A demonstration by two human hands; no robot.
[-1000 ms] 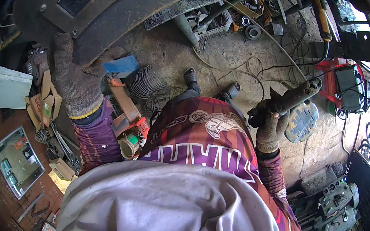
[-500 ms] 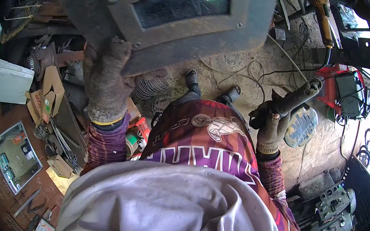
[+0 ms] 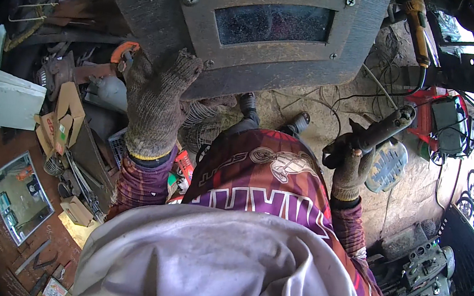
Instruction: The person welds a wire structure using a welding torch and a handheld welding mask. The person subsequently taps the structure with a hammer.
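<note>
"While your left grip (image 3: 157,97) pinches the dark face shield (image 3: 260,59) by its near left corner, which way does the shield spread from your glove?"

"Far and to the right. You have one gloved digit laid over its front face, and others seem to pass behind the near edge."

"How does its long axis run?"

"Your best clue is the narrow window (image 3: 273,25), which lies left to right with its right end tipped slightly far. The shield's far edge leaves the view, so its full length can't be told."

"Which of your hands is nearer to it?"

"Your left, which touches it. Your right grip (image 3: 351,171) is to the near right, apart from the shield, its fingers wrapped around a tube-shaped holder (image 3: 384,129) that slants far and right. A thin rod (image 3: 379,86) slopes from your holder's tip, far and left, toward the shield's right side; whether it passes behind is unclear."

"And around you?"

"A pale blue slotted piece (image 3: 387,166) just right of your right grip, a yellow power tool (image 3: 418,28) at far right."
</note>
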